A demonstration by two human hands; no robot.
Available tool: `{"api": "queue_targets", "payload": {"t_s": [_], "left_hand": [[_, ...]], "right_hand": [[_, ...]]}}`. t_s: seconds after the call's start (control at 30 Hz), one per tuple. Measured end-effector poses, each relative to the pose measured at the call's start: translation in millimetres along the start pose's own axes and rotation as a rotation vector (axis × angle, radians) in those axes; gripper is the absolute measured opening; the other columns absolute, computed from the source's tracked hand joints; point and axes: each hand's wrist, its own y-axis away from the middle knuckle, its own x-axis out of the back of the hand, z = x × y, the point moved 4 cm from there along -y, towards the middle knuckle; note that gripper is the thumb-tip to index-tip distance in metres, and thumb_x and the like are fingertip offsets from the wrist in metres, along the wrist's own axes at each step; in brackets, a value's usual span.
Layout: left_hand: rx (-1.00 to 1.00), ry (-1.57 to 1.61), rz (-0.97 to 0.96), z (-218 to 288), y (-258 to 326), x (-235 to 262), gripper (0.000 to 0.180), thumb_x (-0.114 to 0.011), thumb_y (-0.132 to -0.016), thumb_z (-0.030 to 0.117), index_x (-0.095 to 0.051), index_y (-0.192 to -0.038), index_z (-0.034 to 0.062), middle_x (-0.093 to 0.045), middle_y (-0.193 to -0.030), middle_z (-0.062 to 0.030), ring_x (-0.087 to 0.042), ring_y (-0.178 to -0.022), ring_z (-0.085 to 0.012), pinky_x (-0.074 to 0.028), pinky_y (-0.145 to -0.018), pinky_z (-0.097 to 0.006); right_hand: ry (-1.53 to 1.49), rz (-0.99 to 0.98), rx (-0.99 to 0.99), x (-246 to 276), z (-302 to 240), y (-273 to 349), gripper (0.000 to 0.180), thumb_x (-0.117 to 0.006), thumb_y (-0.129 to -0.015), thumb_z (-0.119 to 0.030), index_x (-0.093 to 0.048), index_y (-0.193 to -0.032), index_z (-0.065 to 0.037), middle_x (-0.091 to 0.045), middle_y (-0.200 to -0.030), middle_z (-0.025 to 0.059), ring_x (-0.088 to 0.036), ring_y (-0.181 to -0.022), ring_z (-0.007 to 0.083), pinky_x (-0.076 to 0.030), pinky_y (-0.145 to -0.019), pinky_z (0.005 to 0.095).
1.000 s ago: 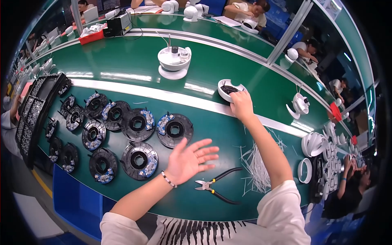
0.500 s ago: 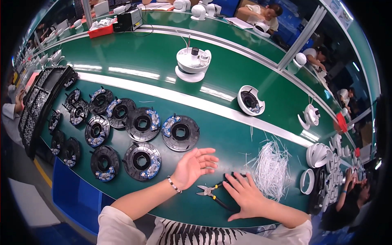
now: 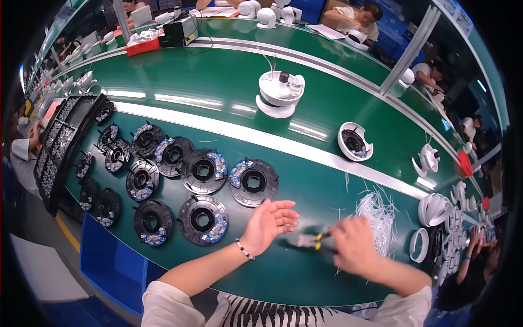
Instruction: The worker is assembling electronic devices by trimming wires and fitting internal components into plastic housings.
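Her right hand (image 3: 353, 244) has come back from the far white housing (image 3: 354, 141) and closed on the pliers (image 3: 311, 241), just beyond the open fingers (image 3: 283, 213) of her left hand (image 3: 268, 222).

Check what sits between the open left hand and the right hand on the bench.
In the head view, a pair of pliers lies between the left hand and right hand; the right hand grips its handles, blurred.

My right hand (image 3: 353, 246) is smeared by motion, so I cannot make out its fingers. The pliers (image 3: 309, 241) just left of it are blurred too, their handles hidden under that hand.
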Motion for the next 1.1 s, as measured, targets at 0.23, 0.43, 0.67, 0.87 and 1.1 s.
{"api": "queue_targets", "payload": {"t_s": [0.23, 0.43, 0.67, 0.87, 1.1], "left_hand": [[-0.019, -0.275, -0.121, -3, 0, -3, 0.056, -0.025, -0.09, 0.044, -0.044, -0.114, -0.0035, -0.055, -0.096, -0.015, -0.053, -0.088, -0.0208, -0.041, -0.081, -0.034], [0.006, -0.282, -0.149, -9, -3, -1, 0.055, -0.022, -0.091, 0.042, -0.043, -0.113, -0.004, -0.055, -0.096, -0.0153, -0.053, -0.089, -0.0211, -0.042, -0.082, -0.034], [0.0, -0.323, -0.19, -13, -4, 1, 0.05, -0.023, -0.093, 0.036, -0.043, -0.113, -0.0048, -0.056, -0.097, -0.0155, -0.055, -0.088, -0.0199, -0.043, -0.082, -0.032], [0.012, -0.314, -0.199, -14, -6, 2, 0.048, -0.024, -0.093, 0.034, -0.042, -0.114, -0.0052, -0.055, -0.098, -0.0153, -0.055, -0.088, -0.0184, -0.044, -0.082, -0.03], [0.034, -0.27, -0.194, -13, -10, 2, 0.049, -0.024, -0.093, 0.034, -0.043, -0.114, -0.0058, -0.055, -0.098, -0.0162, -0.055, -0.088, -0.0196, -0.044, -0.082, -0.031]], "right_hand": [[0.441, 0.633, 0.134, 126, 81, -133, 0.046, -0.068, -0.05, -0.007, -0.052, -0.092, -0.003, -0.048, -0.091, 0.0096, -0.05, -0.08, 0.0255, -0.041, -0.067, 0.0348], [0.786, 0.411, 0.165, 118, 133, -255, 0.048, -0.07, -0.054, -0.016, -0.052, -0.098, -0.006, -0.05, -0.09, 0.0065, -0.048, -0.09, 0.022, -0.037, -0.081, 0.0336], [1.004, 0.162, 0.237, 61, 164, -324, 0.016, -0.064, -0.062, -0.013, -0.061, -0.077, -0.011, -0.052, -0.082, 0.0014, -0.048, -0.088, 0.0166, -0.033, -0.084, 0.0331], [0.913, 0.003, 0.271, 37, 176, -331, 0.026, -0.068, -0.057, -0.014, -0.063, -0.082, -0.013, -0.053, -0.085, 0.0007, -0.048, -0.091, 0.0161, -0.032, -0.083, 0.0329], [0.877, -0.096, 0.279, 29, 185, -330, 0.037, -0.073, -0.049, -0.021, -0.06, -0.083, -0.012, -0.051, -0.087, 0.0012, -0.046, -0.092, 0.0164, -0.033, -0.083, 0.0307]]}}
